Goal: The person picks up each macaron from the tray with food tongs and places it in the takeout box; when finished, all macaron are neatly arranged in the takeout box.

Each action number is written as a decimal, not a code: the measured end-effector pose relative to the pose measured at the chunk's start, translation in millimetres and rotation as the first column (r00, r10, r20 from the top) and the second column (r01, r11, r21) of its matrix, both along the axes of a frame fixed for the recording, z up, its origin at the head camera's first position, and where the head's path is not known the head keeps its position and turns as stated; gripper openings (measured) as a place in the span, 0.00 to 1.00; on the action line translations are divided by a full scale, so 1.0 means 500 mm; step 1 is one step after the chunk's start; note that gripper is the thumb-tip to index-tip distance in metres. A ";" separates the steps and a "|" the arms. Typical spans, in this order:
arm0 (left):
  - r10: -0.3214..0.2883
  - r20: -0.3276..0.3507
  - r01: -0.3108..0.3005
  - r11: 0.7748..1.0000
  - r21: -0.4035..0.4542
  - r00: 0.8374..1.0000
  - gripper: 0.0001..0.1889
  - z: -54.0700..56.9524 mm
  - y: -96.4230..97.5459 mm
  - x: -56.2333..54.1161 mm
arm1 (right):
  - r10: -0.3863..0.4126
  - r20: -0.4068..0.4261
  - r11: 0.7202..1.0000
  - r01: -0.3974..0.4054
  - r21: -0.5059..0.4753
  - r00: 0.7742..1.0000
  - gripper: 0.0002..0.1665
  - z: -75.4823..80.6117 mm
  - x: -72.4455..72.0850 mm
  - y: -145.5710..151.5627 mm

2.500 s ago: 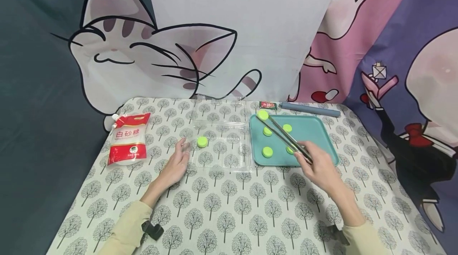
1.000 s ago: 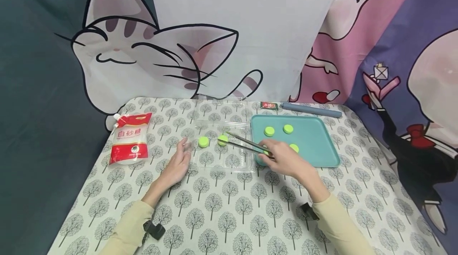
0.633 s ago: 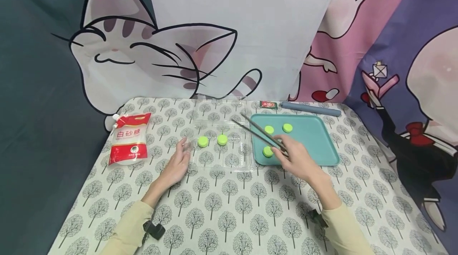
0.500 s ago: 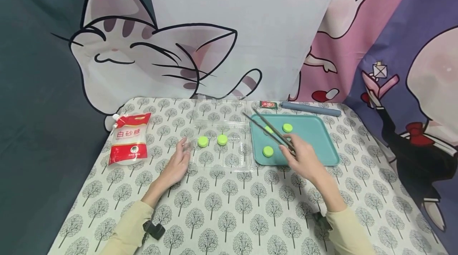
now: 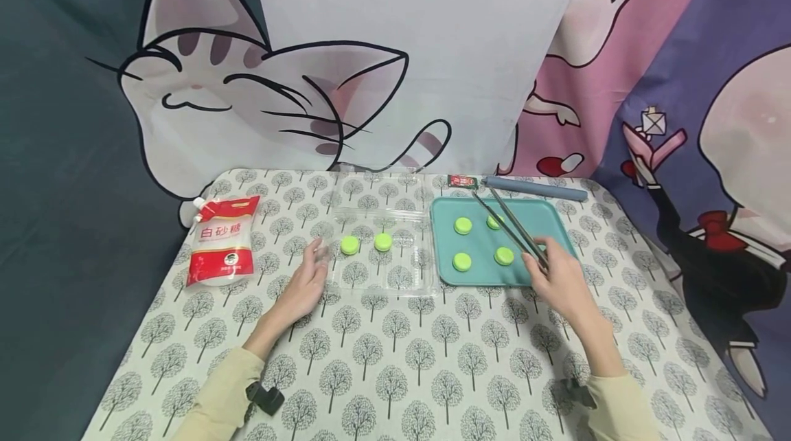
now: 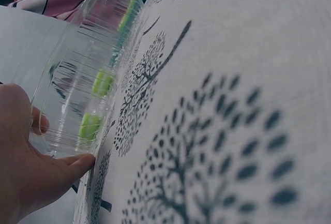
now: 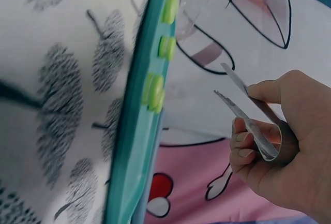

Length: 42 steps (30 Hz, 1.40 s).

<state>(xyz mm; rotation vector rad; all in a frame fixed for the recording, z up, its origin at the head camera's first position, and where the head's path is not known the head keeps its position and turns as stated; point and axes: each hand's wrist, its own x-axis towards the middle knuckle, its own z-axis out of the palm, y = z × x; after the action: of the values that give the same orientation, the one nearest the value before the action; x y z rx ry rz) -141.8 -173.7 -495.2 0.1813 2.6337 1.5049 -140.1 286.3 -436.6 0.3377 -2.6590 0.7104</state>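
My right hand [image 5: 559,279] grips metal tongs [image 5: 522,229] over the teal tray [image 5: 546,211]. In the right wrist view the tongs' tips stand apart with nothing between them, raised off the tray. Several green macarons lie on the tray, among them a front-left one [image 5: 461,262], a front-right one [image 5: 503,256] and a back-right one [image 5: 495,221] partly behind the tongs. Beside the tray, a clear plastic container [image 5: 426,286] with its lid laid back holds two macarons [image 5: 349,245]. My left hand [image 5: 304,283] rests against its left side, fingers relaxed; the left wrist view shows fingertips touching its wall.
A red-and-white bag of sugar [image 5: 222,240] lies at the left of the tree-print tablecloth [image 5: 402,358]. Behind the tray are a small red-and-green packet [image 5: 462,181] and a grey-blue rod [image 5: 536,188]. A cartoon-printed curtain [image 5: 463,49] hangs at the table's back edge.
The tongs carried a macaron from the tray into the container and let it go beside the first one. My right hand then moved back right over the tray. My left hand stayed put.
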 end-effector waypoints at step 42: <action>-0.003 -0.011 0.003 1.000 0.003 1.000 0.31 -0.002 -0.001 -0.001 | -0.023 0.164 0.997 0.011 0.078 0.986 0.18 -0.044 0.009 0.064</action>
<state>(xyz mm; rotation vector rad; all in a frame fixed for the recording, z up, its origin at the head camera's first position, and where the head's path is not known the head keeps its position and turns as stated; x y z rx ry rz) -142.4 -174.4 -496.2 0.1947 2.6384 1.5112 -135.8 318.3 -458.7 0.2878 -2.8479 0.6576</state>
